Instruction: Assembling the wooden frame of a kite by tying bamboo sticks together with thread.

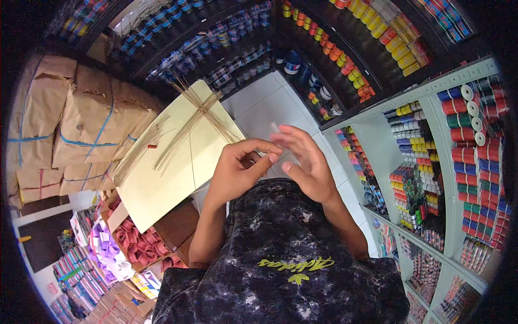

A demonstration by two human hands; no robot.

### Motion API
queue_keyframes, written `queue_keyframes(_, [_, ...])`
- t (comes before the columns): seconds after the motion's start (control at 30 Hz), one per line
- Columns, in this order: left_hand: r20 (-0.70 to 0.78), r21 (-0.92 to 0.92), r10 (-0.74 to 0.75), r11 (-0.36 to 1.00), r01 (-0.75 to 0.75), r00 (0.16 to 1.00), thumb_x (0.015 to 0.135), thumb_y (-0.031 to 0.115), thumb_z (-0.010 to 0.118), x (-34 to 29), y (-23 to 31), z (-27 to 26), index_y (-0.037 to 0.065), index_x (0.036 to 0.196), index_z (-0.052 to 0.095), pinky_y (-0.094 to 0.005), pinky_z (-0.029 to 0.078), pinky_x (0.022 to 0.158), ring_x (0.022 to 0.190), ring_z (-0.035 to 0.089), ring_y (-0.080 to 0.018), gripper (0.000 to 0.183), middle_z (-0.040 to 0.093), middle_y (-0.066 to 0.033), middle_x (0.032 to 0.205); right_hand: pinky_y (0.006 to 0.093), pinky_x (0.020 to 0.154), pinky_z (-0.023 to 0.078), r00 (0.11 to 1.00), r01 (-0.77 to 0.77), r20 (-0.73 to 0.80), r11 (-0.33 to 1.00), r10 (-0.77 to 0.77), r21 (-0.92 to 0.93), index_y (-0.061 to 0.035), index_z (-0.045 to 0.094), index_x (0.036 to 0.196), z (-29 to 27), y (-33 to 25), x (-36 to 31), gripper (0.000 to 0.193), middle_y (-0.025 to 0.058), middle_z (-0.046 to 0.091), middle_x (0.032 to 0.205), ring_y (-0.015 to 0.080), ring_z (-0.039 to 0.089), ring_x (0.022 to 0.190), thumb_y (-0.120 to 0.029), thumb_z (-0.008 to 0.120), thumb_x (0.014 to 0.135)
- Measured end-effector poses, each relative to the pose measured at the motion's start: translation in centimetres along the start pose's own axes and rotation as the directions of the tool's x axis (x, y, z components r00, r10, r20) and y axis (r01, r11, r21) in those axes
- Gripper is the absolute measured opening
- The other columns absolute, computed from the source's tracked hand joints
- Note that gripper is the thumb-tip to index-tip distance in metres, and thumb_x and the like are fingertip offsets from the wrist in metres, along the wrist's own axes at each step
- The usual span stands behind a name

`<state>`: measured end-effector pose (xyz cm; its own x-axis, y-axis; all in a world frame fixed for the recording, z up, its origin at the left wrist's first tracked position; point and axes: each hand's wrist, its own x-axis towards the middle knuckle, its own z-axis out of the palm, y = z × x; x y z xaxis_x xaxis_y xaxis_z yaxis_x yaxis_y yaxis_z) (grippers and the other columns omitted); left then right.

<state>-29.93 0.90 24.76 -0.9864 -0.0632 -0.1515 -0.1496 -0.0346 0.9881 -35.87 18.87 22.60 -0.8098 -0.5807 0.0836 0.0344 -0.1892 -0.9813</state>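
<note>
My left hand is raised in front of my chest, thumb and fingertips pinched together; whatever lies between them is too small to make out. Close beside it on the right, my right hand has its thumb and fingers apart, and the fingers are blurred by motion. A pale smear shows near its fingertips. Beyond my left hand lies a pale yellow board. On it, thin brown sticks cross one another in a bundle. More loose sticks lie toward its left edge, near a small red piece.
Wrapped brown paper parcels are stacked at the left. Under the board's near edge, an open cardboard box holds pink rolls. Shelves with coloured spools line the right, and dark shelves stand behind. Pale floor tiles show between.
</note>
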Motion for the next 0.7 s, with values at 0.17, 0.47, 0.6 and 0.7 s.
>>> queue_keyframes(0.17, [-0.006, 0.023, -0.001, 1.0, 0.002, 1.0, 0.094, 0.008, 0.069, 0.0, -0.1, -0.2, 0.0, 0.104, 0.072, -0.02, 0.046, 0.055, 0.063, 0.06, -0.0053, 0.013, 0.07, -0.0027, 0.086, 0.0212, 0.077, 0.047, 0.976, -0.216, 0.044, 0.969, 0.212, 0.121, -0.0007, 0.057, 0.125, 0.1, 0.8, -0.6, 0.033, 0.0024, 0.063, 0.102, 0.0044, 0.058, 0.087, -0.008, 0.066, 0.095])
queue_keyframes(0.47, [0.007, -0.023, -0.038, 0.999, 0.038, 0.999, 0.092, 0.01, 0.07, -0.1, 0.1, -0.5, -0.001, 0.101, 0.069, -0.0192, 0.043, 0.054, 0.063, 0.057, -0.0034, 0.014, 0.068, -0.0007, 0.084, 0.0179, 0.053, 0.031, 0.988, -0.131, -0.085, 0.991, 0.127, -0.035, -0.0031, 0.065, 0.098, -0.4, 1.1, -0.7, 0.006, -0.0081, 0.057, 0.074, -0.0027, 0.043, 0.062, -0.008, 0.068, 0.094])
queue_keyframes(0.6, [0.001, -0.017, -0.045, 0.999, 0.045, 0.999, 0.092, 0.008, 0.07, 0.0, 0.0, -0.5, -0.001, 0.099, 0.068, -0.0196, 0.044, 0.054, 0.063, 0.057, -0.0031, 0.012, 0.067, -0.0003, 0.082, 0.0175, 0.054, 0.031, 0.989, -0.124, -0.081, 0.992, 0.121, -0.037, -0.0033, 0.066, 0.096, -0.3, 1.3, -0.8, 0.005, -0.0083, 0.056, 0.074, -0.0026, 0.043, 0.062, -0.008, 0.068, 0.094])
queue_keyframes(0.7, [-0.051, -0.026, -0.016, 1.0, 0.015, 0.999, 0.092, 0.007, 0.07, 0.1, -0.4, -0.4, -0.001, 0.095, 0.069, -0.0179, 0.041, 0.053, 0.06, 0.054, -0.0005, 0.008, 0.067, 0.0022, 0.079, 0.017, 0.054, 0.031, 0.985, -0.11, -0.139, 0.994, 0.105, -0.028, -0.0033, 0.066, 0.094, -0.3, 1.6, -0.7, 0.005, -0.0084, 0.056, 0.073, -0.0024, 0.043, 0.062, -0.007, 0.068, 0.093])
